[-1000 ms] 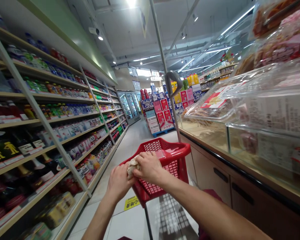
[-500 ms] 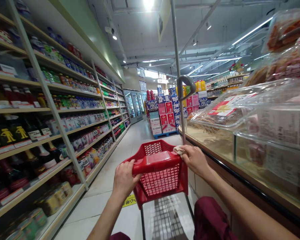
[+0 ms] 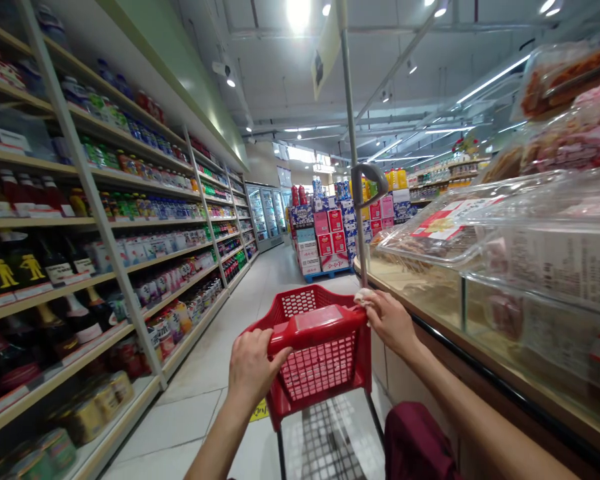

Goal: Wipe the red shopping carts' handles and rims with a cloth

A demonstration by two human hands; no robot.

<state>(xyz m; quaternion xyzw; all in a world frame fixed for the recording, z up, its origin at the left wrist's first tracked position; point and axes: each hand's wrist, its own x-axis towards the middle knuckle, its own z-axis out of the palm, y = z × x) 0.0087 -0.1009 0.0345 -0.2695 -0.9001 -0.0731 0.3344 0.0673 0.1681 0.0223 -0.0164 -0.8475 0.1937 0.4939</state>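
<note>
A red plastic shopping cart [image 3: 325,363] stands in front of me, with a thick red handle [image 3: 320,327] across its near side. My left hand [image 3: 253,363] is wrapped round the handle's left end, thumb on the near side. At the right end, my right hand [image 3: 390,320] is closed on a crumpled whitish cloth [image 3: 364,297], which lies against the handle. The fingertips of that hand are partly hidden by the cloth and the handle.
Shelves of drinks [image 3: 150,207] line the left side. A display counter [image 3: 420,287] with clear food packages [image 3: 450,223] runs close on the right, with a grey pole [image 3: 353,133] at its corner. Stacked drink boxes [image 3: 330,233] stand ahead, and glass-door fridges [image 3: 267,207] lie beyond.
The right hand and cloth have shifted slightly right and down along the handle's end. The left hand has stayed on the handle, its thumb a little more stretched. The view has tilted slightly.
</note>
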